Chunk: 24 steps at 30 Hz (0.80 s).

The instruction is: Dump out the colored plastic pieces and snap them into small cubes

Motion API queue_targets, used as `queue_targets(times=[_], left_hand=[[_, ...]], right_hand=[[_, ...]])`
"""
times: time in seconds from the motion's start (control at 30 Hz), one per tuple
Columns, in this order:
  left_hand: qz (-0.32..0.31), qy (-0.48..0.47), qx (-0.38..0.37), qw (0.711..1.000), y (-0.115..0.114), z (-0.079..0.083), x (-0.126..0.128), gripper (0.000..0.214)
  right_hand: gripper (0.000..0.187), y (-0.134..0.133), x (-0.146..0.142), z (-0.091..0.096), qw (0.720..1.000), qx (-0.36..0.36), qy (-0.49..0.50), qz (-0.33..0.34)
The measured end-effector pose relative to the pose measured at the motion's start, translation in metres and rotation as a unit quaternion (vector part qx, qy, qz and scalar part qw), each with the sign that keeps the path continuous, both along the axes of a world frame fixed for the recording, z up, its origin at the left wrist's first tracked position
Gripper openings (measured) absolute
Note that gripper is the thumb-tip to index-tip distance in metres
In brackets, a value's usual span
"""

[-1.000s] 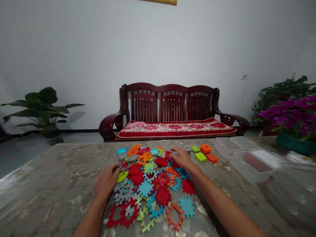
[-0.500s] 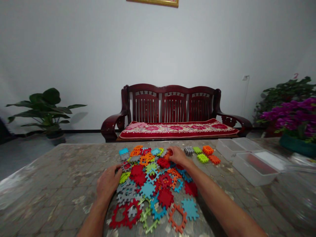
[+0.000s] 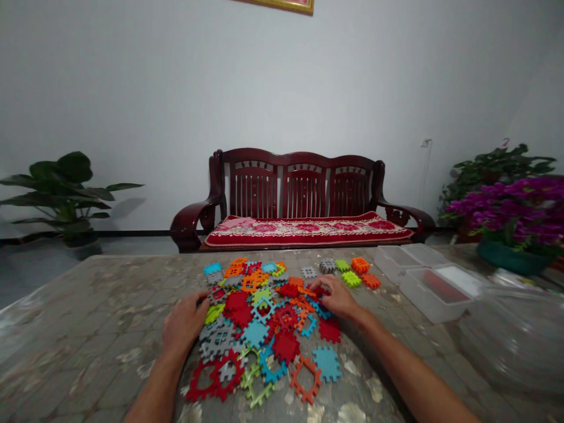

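- Head view: an orange piece (image 3: pixel 305 291) is lying at the right hand's (image 3: pixel 337 296) fingertips, on their left, in the pile's (image 3: pixel 255 333) far right part; its visible edge is running roughly left to right.
- The right hand is nearer to it; the left (image 3: pixel 184 320) is resting across the pile, at its left edge, just beside a lime piece (image 3: pixel 214 314).
- Right fingers are curling in at the orange piece; whether they are pinching it, I cannot tell.
- Left fingers are curving loosely, thumb and forefinger parting, apparently gripping nothing.
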<state>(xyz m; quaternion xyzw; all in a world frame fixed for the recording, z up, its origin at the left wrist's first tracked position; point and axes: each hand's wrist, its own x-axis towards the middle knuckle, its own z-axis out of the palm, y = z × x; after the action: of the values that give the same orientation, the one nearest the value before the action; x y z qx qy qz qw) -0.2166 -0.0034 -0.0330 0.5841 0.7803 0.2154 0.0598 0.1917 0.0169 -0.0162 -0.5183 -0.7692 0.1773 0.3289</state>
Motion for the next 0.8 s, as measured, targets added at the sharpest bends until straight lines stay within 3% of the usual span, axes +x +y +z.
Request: queue_targets(times=[0.17,0.27,0.5,0.8], left_hand=[[0.008,0.004,-0.006,1.0,0.001,0.0,0.0,0.043],[0.008,0.004,0.006,1.0,0.002,-0.001,-0.001,0.041],[-0.002,0.009,0.019,1.0,0.003,-0.009,-0.005,0.043],[0.0,0.008,0.002,1.0,0.007,-0.01,-0.009,0.045]], right_hand=[[0.034,-0.013,0.013,0.0,0.996,-0.004,0.04,-0.077],[0.029,-0.02,0.005,0.003,0.999,0.008,-0.003,-0.05],[0.056,-0.03,-0.017,0.01,0.991,0.022,-0.121,-0.053],[0.051,-0.031,-0.023,0.008,0.989,0.009,-0.125,-0.076]])
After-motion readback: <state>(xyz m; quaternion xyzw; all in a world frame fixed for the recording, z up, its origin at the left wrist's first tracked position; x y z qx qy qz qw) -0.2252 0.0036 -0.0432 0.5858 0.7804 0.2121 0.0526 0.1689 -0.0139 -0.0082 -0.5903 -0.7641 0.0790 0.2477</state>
